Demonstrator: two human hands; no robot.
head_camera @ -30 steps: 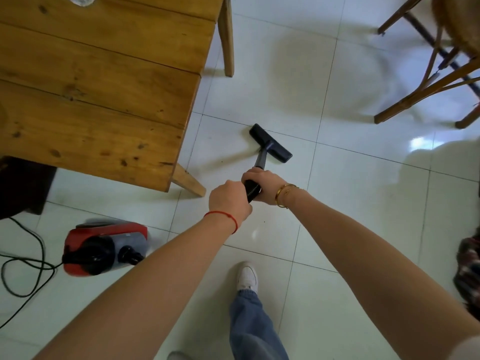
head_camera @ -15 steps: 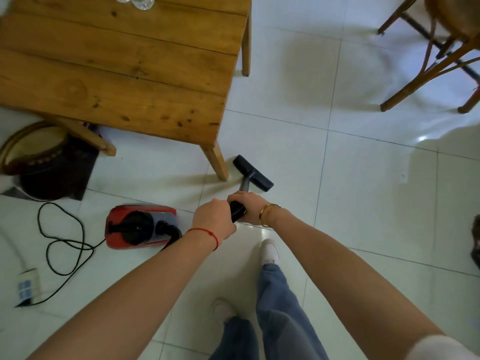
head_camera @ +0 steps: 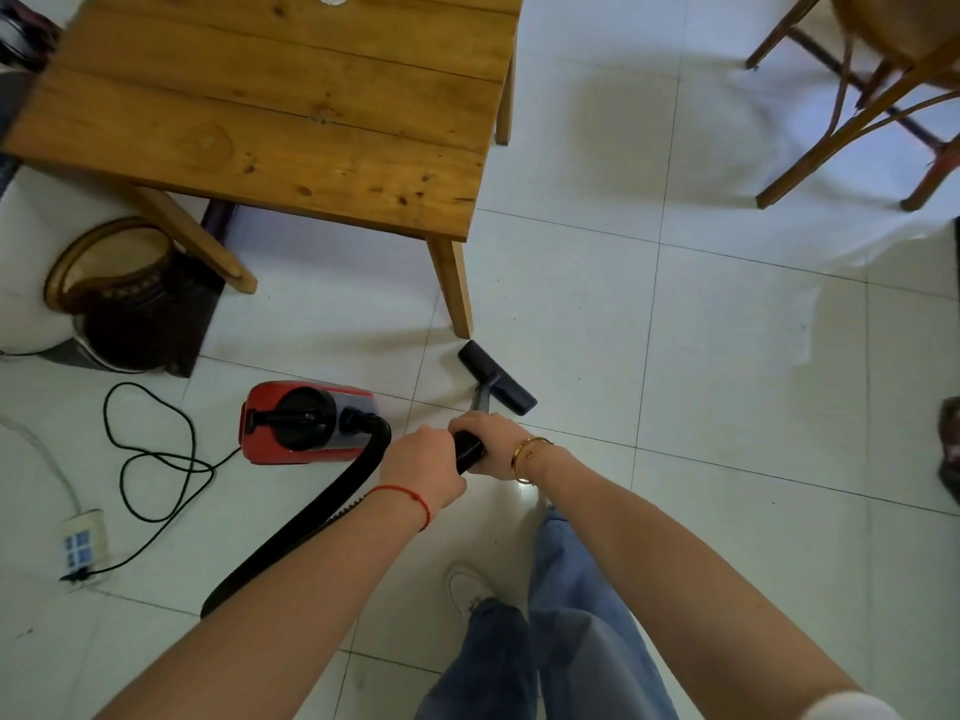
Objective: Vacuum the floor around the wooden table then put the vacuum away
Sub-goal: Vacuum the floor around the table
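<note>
I have both hands wrapped on the vacuum wand (head_camera: pixel 480 402): left hand (head_camera: pixel 423 467) just behind right hand (head_camera: pixel 485 444). Its floor nozzle (head_camera: pixel 496 376) lies ahead of my fingers, near the counter leg (head_camera: pixel 454 288).

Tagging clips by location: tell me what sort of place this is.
Probably a room in a home, perhaps a dining area: a wooden table and a wooden chair stand on a white tiled floor, with a red canister vacuum plugged into a power strip.
</note>
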